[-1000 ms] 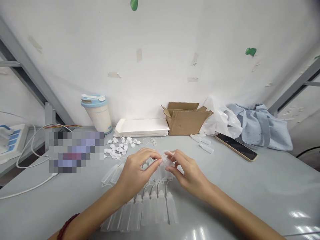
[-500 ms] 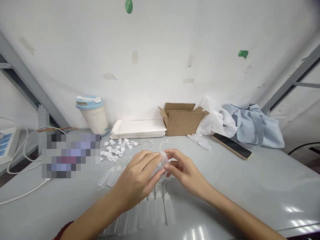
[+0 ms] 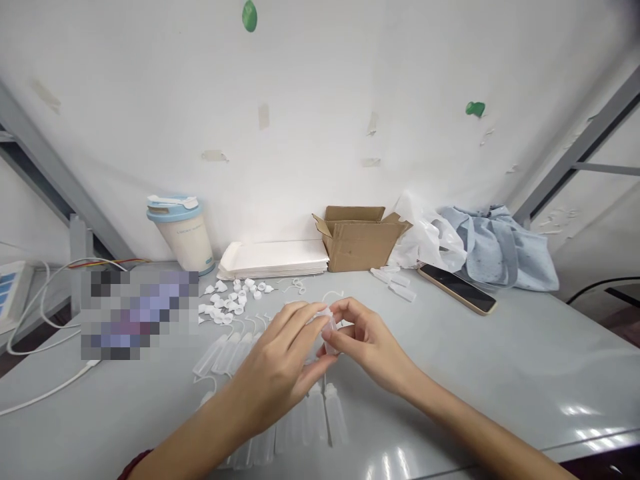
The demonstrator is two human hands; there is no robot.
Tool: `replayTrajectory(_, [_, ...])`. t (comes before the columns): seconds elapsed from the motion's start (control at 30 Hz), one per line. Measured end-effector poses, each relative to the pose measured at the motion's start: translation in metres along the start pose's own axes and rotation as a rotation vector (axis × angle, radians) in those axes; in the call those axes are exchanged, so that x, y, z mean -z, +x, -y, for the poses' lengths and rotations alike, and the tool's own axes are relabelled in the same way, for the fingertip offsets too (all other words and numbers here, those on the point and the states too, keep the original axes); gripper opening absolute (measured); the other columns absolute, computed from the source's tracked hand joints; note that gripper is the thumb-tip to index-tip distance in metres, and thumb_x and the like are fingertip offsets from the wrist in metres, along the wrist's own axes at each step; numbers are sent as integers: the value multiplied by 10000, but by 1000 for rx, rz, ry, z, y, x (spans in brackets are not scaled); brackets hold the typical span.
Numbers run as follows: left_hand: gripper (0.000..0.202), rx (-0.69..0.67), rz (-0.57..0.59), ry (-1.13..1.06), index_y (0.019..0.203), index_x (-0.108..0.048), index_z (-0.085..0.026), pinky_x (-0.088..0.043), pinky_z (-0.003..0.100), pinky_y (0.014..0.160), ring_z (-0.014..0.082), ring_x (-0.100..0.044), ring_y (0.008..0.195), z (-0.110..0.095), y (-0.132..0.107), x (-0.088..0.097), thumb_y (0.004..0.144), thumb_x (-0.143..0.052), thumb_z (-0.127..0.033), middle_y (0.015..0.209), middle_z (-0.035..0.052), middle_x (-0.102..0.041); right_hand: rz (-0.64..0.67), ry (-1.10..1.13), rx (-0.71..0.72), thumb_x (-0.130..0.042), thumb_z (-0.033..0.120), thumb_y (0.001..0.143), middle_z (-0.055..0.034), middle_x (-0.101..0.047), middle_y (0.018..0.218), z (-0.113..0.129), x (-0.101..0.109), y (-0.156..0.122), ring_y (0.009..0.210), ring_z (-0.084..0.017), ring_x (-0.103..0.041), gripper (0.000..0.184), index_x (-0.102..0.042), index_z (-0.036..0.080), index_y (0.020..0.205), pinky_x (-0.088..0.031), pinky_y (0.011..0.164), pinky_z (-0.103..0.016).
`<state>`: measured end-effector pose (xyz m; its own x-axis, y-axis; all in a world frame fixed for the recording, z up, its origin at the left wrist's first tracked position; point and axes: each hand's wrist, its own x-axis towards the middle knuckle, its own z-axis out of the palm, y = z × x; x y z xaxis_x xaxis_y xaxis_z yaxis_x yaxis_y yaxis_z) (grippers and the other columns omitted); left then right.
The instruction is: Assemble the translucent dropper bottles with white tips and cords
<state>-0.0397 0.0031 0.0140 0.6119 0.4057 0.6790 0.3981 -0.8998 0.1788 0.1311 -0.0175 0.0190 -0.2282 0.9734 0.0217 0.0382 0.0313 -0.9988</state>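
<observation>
Above the middle of the table, a small translucent plastic bottle (image 3: 329, 325) stands about upright between my two hands, with a thin white tube showing over its top. My right hand (image 3: 369, 343) grips the bottle's side between thumb and fingers. The fingers of my left hand (image 3: 280, 350) close on the bottle's neck from the left; that contact is partly hidden. Similar bottles (image 3: 336, 419) lie side by side below my hands. More tubed bottles (image 3: 213, 357) lie to the left, partly covered by my left forearm. Several white caps (image 3: 230, 303) are scattered behind them.
Along the wall stand a tumbler (image 3: 183, 237), a stack of white envelopes (image 3: 275, 259), a cardboard box (image 3: 365, 247), a plastic bag (image 3: 425, 233) and a blue cloth bag (image 3: 530, 257). A phone (image 3: 457, 287) and loose bottles (image 3: 400, 287) lie at right. A cable (image 3: 55, 387) runs at left.
My left fingers have come round further over the bottle's top, and the left thumb has moved right beneath it. The tube has tipped to the right. The view has shifted slightly.
</observation>
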Motion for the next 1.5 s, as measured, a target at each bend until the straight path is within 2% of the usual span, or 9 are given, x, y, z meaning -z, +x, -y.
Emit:
replayTrajectory(0.17, [306,11,45,-11,1112,-507,-117,-466,414,855,260,-503,1022,-8,1,2,814,-575,-115,1077,136,-579,74,-116,-15,-602,322,812,26,-557,798,4,11,0,636,-114,-611,187,-491,196,895,-461,575,-237])
replayTrajectory(0.27, [268,85,149,-142,1041,-528,-134,-471,387,833,244,-488,990,-17,0,3,786,-609,-148,1041,112,-575,347,-324,-65,-631,339,789,16,-596,747,15,36,3,655,-115,-584,194,-548,178,858,-444,599,-231])
replayTrajectory(0.4, [319,146,392,-291,1065,-535,-154,-471,370,841,234,-476,983,-31,-3,3,770,-644,-203,1042,90,-571,731,-527,-190,-628,380,785,-13,-649,729,26,63,6,679,-130,-613,255,-648,145,885,-451,643,-238])
replayTrajectory(0.5, [305,161,541,-302,1033,-569,-145,-472,379,834,240,-485,950,-40,-6,-1,754,-663,-225,998,87,-580,933,-582,-255,-624,427,775,-17,-638,684,22,65,6,605,-122,-609,341,-668,118,912,-458,617,-233])
replayTrajectory(0.57, [287,158,597,-252,1003,-588,-138,-473,395,825,252,-488,932,-45,-8,-4,746,-666,-237,972,93,-583,996,-621,-284,-633,463,755,-21,-636,694,17,61,6,557,-111,-593,396,-669,109,930,-458,594,-230])
replayTrajectory(0.8, [276,71,603,-34,1020,-588,-112,-481,446,779,283,-497,899,-45,-14,-15,803,-594,-283,941,120,-583,953,-730,-311,-609,404,790,6,-591,637,20,51,6,497,-93,-553,385,-645,111,1037,-433,530,-201])
replayTrajectory(1.13, [258,66,561,74,974,-599,-107,-494,441,704,295,-509,863,-44,-21,-22,804,-590,-301,886,117,-590,901,-771,-279,-589,271,796,12,-633,681,22,47,3,361,-38,-464,246,-650,120,981,-401,477,-175])
replayTrajectory(1.27, [289,81,534,40,993,-579,-118,-490,423,721,279,-507,875,-44,-18,-18,800,-615,-330,933,105,-584,907,-774,-285,-583,275,792,4,-649,693,20,47,5,348,-38,-462,257,-645,114,983,-397,465,-177])
replayTrajectory(1.5, [318,103,638,64,840,-569,-131,-468,379,645,252,-500,785,-40,-10,-7,685,-741,-349,848,80,-559,894,-741,-324,-579,273,786,11,-631,653,18,47,7,341,-35,-458,223,-635,104,920,-390,449,-172])
